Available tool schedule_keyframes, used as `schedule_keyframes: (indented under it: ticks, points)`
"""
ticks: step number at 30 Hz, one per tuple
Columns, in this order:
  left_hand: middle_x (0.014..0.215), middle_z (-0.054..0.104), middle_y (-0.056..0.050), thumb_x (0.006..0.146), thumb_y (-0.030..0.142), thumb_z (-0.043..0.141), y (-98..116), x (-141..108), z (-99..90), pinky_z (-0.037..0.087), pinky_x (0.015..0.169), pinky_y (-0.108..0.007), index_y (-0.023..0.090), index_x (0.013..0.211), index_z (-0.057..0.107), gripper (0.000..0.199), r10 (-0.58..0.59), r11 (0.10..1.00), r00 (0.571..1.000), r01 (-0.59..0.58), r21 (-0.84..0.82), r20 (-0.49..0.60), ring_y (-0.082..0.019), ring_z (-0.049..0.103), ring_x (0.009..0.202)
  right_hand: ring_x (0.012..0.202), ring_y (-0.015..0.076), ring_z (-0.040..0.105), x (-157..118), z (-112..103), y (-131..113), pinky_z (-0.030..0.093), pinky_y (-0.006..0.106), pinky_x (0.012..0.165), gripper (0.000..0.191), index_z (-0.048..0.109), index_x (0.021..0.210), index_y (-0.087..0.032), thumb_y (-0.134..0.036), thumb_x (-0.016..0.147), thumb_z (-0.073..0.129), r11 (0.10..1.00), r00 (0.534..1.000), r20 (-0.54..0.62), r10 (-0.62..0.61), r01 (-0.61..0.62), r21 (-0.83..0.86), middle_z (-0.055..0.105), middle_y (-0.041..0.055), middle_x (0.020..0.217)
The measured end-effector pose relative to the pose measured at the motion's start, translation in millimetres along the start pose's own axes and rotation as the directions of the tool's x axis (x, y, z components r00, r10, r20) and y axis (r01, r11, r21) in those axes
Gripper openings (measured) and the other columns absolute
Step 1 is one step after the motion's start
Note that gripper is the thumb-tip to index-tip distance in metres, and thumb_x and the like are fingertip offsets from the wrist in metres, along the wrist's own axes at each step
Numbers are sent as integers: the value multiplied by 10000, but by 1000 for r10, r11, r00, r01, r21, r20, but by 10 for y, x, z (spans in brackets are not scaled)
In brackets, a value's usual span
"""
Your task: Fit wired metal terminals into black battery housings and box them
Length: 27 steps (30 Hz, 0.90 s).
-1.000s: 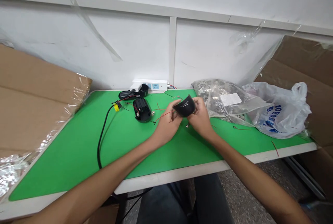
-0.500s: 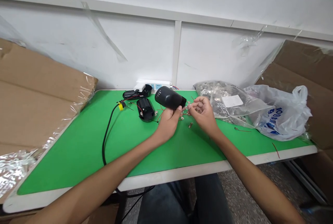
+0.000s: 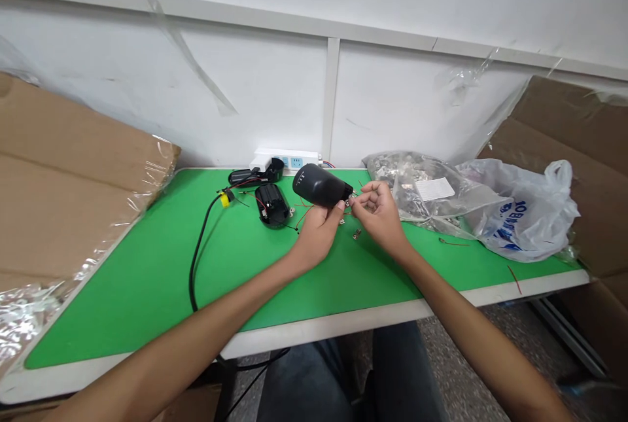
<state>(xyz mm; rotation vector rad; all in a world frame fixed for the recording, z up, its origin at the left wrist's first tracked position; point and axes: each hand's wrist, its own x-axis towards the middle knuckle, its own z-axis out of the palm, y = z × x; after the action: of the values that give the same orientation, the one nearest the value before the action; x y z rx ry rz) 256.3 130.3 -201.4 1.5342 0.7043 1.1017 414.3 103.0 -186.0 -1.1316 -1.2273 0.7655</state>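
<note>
My left hand (image 3: 320, 232) grips a black rounded housing (image 3: 318, 185), its narrow end pointing right. At that narrow end, my right hand (image 3: 373, 209) pinches a small metal piece (image 3: 349, 199), partly covered by the fingertips. Below the hands, another small metal piece (image 3: 356, 234) lies on the green mat. Left of my left hand sits an open black case (image 3: 272, 205) with a red wire in it. Behind that case is a second black case (image 3: 250, 176).
A white power strip (image 3: 297, 161) stands against the wall. To the right are a clear bag of metal parts (image 3: 407, 176) and a white plastic bag (image 3: 534, 219). A black cable (image 3: 197, 258) crosses the green table (image 3: 147, 278). Cardboard (image 3: 73, 167) flanks the left side.
My right hand has moved slightly left, bringing the small metal piece closer to the housing's narrow end. My left hand still holds the housing.
</note>
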Motion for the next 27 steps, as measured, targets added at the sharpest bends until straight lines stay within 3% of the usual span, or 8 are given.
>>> schedule_keyframes:
  ticks: [11, 21, 27]
  points:
    - [931, 731, -65, 988, 539, 639, 7, -14, 13, 571, 939, -402, 175, 1092, 731, 390, 51, 996, 998, -49, 76, -28, -293, 678, 1046, 655, 142, 630, 22, -24, 18, 498, 260, 629, 469, 455, 1123, -247, -374, 821, 792, 999, 999, 9, 34, -34, 4, 662, -51, 767]
    - [987, 733, -83, 972, 577, 651, -52, -18, -17, 572, 957, -429, 166, 1088, 724, 433, -33, 999, 999, 33, -10, 7, -295, 686, 1053, 647, 145, 632, 6, -29, -7, 491, 251, 600, 474, 464, 1124, -245, -381, 807, 789, 997, 997, 11, 76, -76, -28, 661, -49, 767]
    - [1204, 741, -129, 960, 600, 643, 22, 10, -15, 545, 1004, -431, 149, 1236, 707, 533, -59, 993, 998, 62, -105, 28, -303, 676, 1140, 657, 151, 642, 26, -53, -6, 488, 250, 610, 461, 489, 1100, -241, -419, 806, 795, 996, 997, 10, 80, -79, -47, 679, -38, 751]
